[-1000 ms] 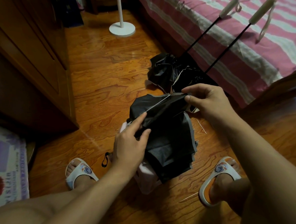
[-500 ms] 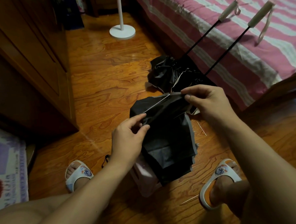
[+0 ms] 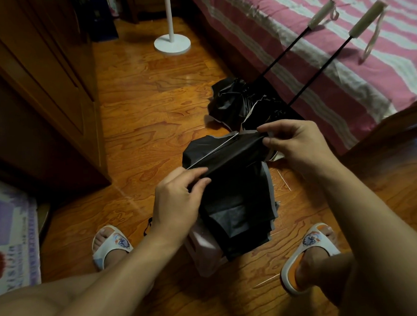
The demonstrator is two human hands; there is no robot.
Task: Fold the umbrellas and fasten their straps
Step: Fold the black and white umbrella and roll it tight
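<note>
Holding a black umbrella (image 3: 230,181) over the floor (image 3: 147,108), between my two feet.
My left hand (image 3: 178,203) pinches the near end of a canopy fold, and my right hand (image 3: 296,146) pinches the far end. Two more umbrellas (image 3: 243,100) lie beyond, their handles resting on the bed (image 3: 318,55).

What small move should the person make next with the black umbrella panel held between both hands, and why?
Probably lay this panel flat onto the folded stack below. The left hand and right hand pinch the two ends of one black umbrella panel, stretched taut along its rib, and no strap looks fastened yet.
</note>
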